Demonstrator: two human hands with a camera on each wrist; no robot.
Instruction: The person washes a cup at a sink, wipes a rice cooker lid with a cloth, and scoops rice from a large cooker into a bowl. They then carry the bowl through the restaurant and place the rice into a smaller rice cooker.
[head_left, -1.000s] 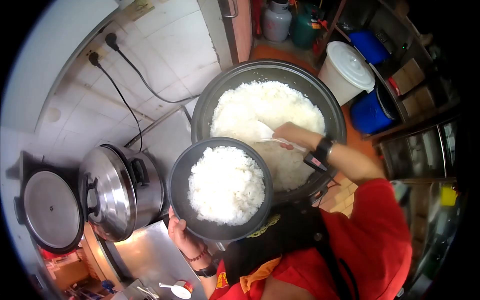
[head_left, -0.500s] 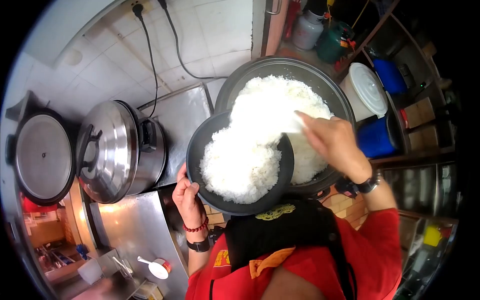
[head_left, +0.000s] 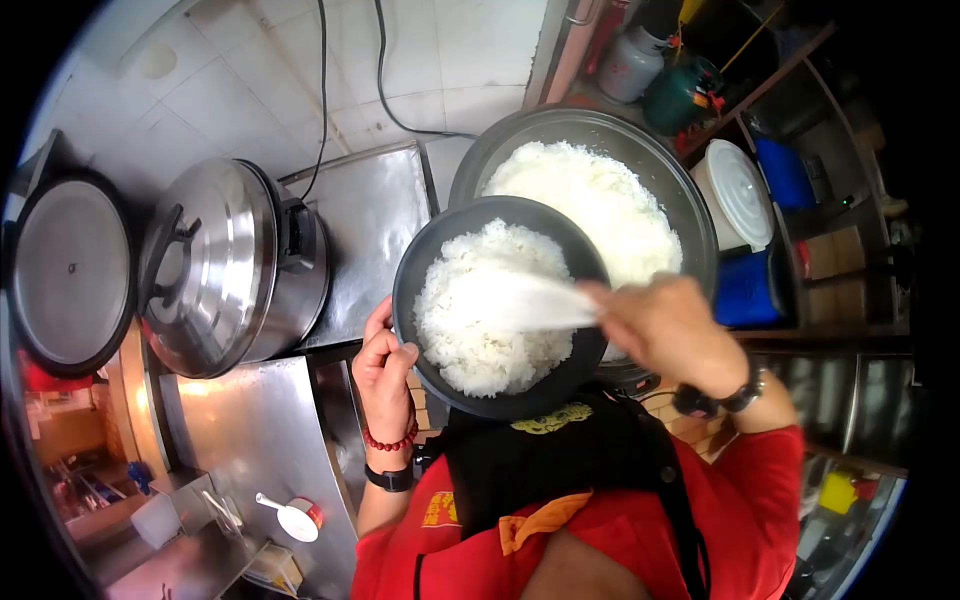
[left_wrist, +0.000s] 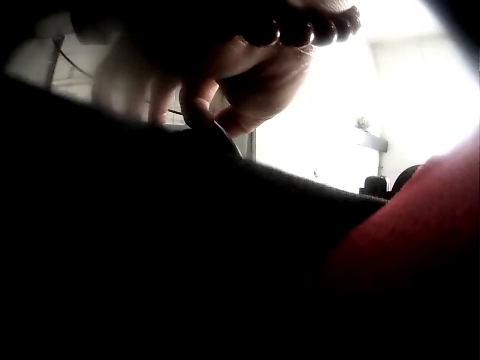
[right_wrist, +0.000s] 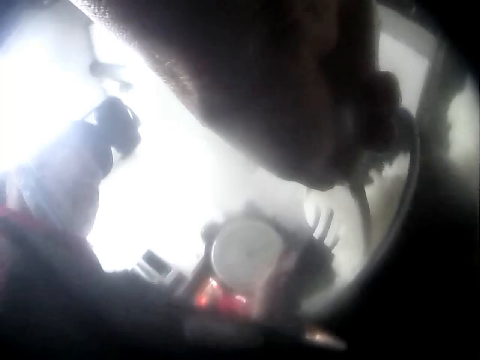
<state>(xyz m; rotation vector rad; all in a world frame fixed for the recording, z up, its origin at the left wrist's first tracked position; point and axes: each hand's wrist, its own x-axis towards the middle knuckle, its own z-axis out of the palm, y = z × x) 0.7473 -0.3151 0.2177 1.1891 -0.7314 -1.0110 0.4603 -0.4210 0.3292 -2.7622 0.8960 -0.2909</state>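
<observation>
My left hand (head_left: 383,378) grips the left rim of a dark round pan (head_left: 420,240) heaped with white cooked rice (head_left: 500,365). In the left wrist view, the fingers (left_wrist: 196,97) of that hand curl at the pan's edge, above a large dark area. A white rice paddle (head_left: 545,303), blurred by motion, is in my right hand (head_left: 668,330), its blade over the heap in the pan. Behind the pan stands a big dark rice cooker pot (head_left: 690,195) holding more rice (head_left: 590,190), partly covered by the pan. The right wrist view shows my right hand (right_wrist: 292,105) mostly in shadow.
At left stands a large steel cooker with a domed lid (head_left: 215,270), beside an upright round lid (head_left: 72,270). A small white ladle (head_left: 298,520) lies on the steel counter (head_left: 250,430). A white lidded bucket (head_left: 738,195) and gas cylinders (head_left: 632,65) are at the back right.
The rice paddle has come from the big pot's rice, over the pan's far rim, to above the pan. The pan has shifted right in view, as the whole scene moved with the head.
</observation>
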